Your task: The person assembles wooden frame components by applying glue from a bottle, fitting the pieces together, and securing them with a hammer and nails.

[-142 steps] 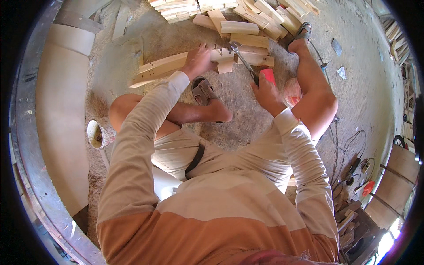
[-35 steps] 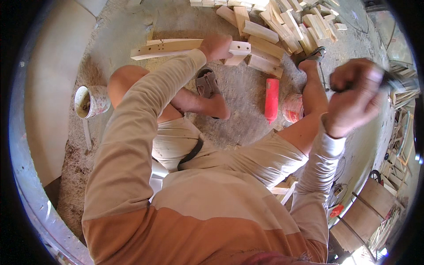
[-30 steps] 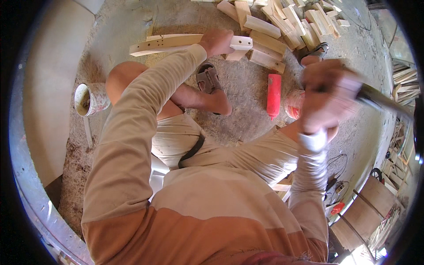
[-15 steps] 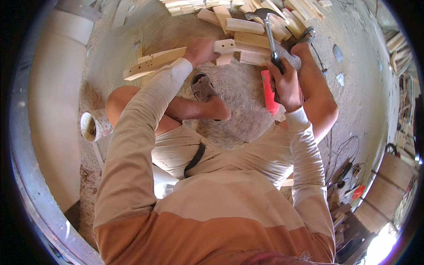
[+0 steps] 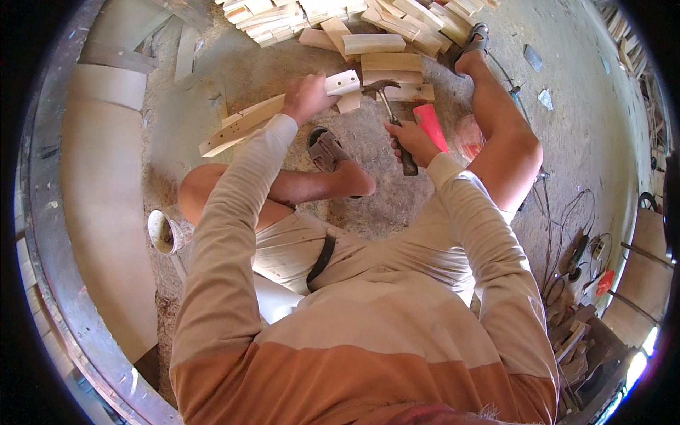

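Middle of the long wooden piece point(image 5: 244, 125) hidden under the left hand point(image 5: 306, 95) — grip on it not readable. Hammer point(image 5: 390, 117) handle covered by the right hand point(image 5: 413, 142) along its lower part. Red object point(image 5: 432, 125) half behind that hand, kind unclear. Stacked wood blocks point(image 5: 368, 21) cut off by the top edge. Tools and cables point(image 5: 577, 255) at right too small to identify — blurred toward the rim.

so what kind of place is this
Probably a rough woodworking shop: stacks of cut wood blocks on a dusty concrete floor, a hammer in the right hand, and power cords lying about.
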Tool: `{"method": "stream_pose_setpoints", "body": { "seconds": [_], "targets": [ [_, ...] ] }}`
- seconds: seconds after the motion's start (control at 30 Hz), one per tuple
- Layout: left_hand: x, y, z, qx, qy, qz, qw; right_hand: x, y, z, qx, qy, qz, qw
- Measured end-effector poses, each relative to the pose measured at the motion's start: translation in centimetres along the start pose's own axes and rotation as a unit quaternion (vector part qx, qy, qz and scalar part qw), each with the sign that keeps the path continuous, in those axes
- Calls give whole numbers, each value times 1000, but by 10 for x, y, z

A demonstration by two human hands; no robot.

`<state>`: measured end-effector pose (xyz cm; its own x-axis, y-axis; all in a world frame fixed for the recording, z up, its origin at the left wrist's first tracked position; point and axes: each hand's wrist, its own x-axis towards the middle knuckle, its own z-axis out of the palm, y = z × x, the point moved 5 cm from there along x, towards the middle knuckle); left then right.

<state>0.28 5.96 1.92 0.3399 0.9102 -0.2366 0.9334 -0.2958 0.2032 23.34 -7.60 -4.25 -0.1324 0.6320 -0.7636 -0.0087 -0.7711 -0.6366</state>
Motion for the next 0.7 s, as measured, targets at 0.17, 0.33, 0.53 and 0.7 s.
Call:
{"method": "stream_pose_setpoints", "body": {
  "seconds": [0.17,0.33,0.53,0.7],
  "targets": [
    [20,-41,22,-84,67,-2,994,17,39,-14,-345,23,33,938],
    [21,-64,5,-247,34,-35,968,46,66,-20,-626,-3,-6,780],
    [23,-45,-15,-188,31,-36,981,48,23,-16,-605,80,-143,779],
    [23,12,-20,-246,47,58,966,67,6,26,-395,9,-254,883]
  ]
}}
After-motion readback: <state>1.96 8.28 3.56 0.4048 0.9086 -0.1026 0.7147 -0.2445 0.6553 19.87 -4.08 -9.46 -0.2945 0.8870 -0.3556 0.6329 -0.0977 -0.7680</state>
